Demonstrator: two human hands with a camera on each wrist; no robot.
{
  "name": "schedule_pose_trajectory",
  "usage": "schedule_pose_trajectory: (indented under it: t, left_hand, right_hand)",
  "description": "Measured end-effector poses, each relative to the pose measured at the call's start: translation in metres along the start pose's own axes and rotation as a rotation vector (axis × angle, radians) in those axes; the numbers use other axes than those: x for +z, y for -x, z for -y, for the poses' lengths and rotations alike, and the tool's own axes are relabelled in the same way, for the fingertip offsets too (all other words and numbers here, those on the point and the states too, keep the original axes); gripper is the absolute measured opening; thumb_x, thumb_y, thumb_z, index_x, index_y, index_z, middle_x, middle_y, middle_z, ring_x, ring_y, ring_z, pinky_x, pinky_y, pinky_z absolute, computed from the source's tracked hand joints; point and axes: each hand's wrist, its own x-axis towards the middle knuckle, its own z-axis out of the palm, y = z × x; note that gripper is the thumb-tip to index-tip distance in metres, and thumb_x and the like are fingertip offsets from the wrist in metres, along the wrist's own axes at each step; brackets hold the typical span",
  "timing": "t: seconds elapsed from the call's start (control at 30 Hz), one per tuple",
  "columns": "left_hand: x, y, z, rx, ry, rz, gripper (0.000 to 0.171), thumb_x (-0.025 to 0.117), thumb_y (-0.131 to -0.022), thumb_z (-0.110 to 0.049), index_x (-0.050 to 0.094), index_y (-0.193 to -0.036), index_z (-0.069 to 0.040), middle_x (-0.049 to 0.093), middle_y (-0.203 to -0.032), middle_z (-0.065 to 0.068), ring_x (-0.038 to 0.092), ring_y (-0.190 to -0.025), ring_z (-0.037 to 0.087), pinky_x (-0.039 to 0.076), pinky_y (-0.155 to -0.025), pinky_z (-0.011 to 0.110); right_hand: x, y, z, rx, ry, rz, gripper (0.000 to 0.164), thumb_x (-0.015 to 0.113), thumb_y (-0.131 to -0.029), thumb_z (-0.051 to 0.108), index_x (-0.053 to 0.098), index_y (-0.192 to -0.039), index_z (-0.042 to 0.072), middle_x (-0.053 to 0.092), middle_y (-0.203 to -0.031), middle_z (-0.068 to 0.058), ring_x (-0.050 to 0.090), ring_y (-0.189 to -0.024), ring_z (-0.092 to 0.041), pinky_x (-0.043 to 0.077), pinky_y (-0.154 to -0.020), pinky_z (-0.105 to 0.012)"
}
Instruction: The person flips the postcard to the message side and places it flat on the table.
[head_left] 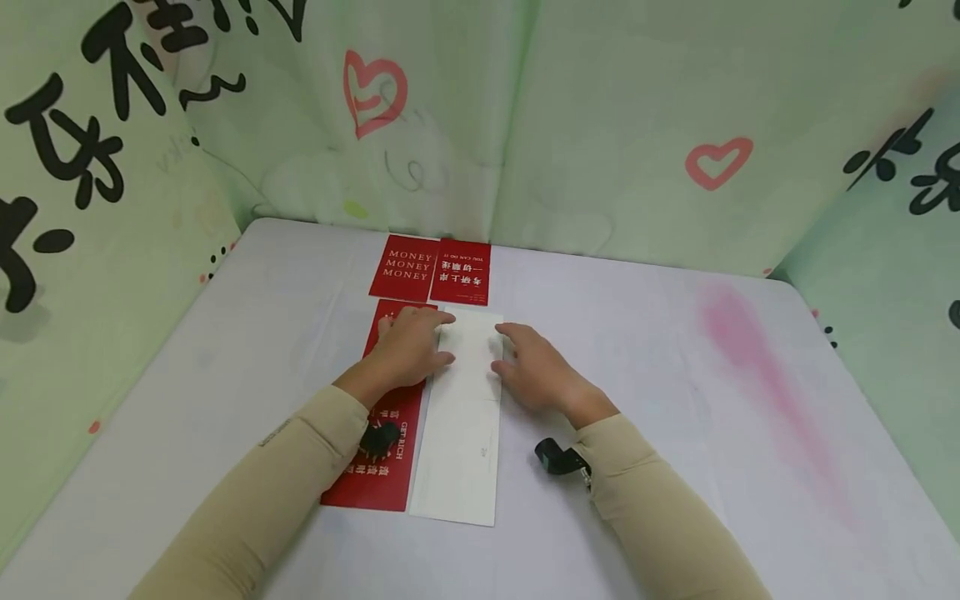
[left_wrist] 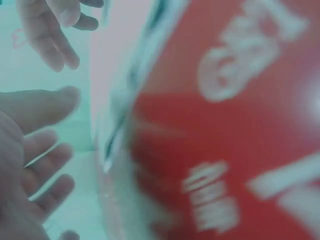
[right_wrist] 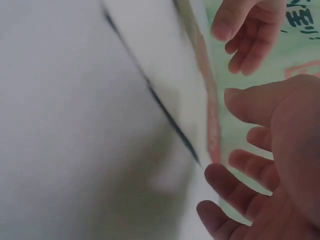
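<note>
A long white paper strip (head_left: 459,442) lies flat on the table, right beside a long red printed sheet (head_left: 378,492) that reads GET RICH. My left hand (head_left: 408,350) is over the upper part of the red sheet, its thumb and a finger reaching to the strip's left edge. On the other side, my right hand (head_left: 542,367) has its thumb and forefinger at the strip's right edge. Both hands have extended fingers, with nothing pinched between them. In the left wrist view, the left hand (left_wrist: 35,150) shows spread fingers; in the right wrist view, the right hand (right_wrist: 270,160) looks loosely bent.
Above the strip lie two smaller red cards, one lettered MONEY (head_left: 405,268) and one with Chinese characters (head_left: 461,273). The white table (head_left: 637,333) carries a pink smear at right. Pale green curtains (head_left: 600,125) with hearts and writing enclose it. Small black wrist cameras (head_left: 558,457) hang from both sleeves.
</note>
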Motion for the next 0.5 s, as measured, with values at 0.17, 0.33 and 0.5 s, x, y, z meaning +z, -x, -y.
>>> schedule_pose_trajectory:
  t: [0.17,0.33,0.5]
  left_hand:
    - [-0.022,-0.015,0.010,0.070,0.082,-0.072,0.072,0.082,-0.085,-0.028,0.050,-0.147,-0.011,0.052,-0.144,0.013,0.041,-0.135,0.033,0.041,-0.104,0.054]
    - [-0.034,-0.040,0.026,0.063,0.059,-0.046,0.075,0.082,-0.084,-0.027,0.047,-0.149,-0.009,0.048,-0.147,0.015,0.039,-0.137,0.034,0.041,-0.105,0.055]
    - [-0.032,-0.062,0.036,0.003,0.073,-0.011,0.081,0.082,-0.084,-0.028,0.042,-0.152,-0.010,0.046,-0.149,0.015,0.037,-0.137,0.034,0.035,-0.108,0.058]
  right_hand:
    - [-0.025,-0.014,0.002,-0.005,0.017,-0.051,0.062,0.065,-0.098,0.029,0.042,-0.150,0.005,0.045,-0.150,-0.016,0.054,-0.123,-0.034,0.045,-0.102,-0.048]
    - [-0.036,-0.044,-0.002,-0.014,0.112,-0.066,0.066,0.070,-0.095,0.034,0.045,-0.148,0.004,0.047,-0.148,-0.016,0.044,-0.134,-0.035,0.036,-0.110,-0.048]
    - [-0.038,-0.072,-0.005,0.006,0.162,-0.051,0.071,0.070,-0.093,0.037,0.043,-0.150,0.006,0.047,-0.149,-0.014,0.040,-0.137,-0.035,0.034,-0.112,-0.048]
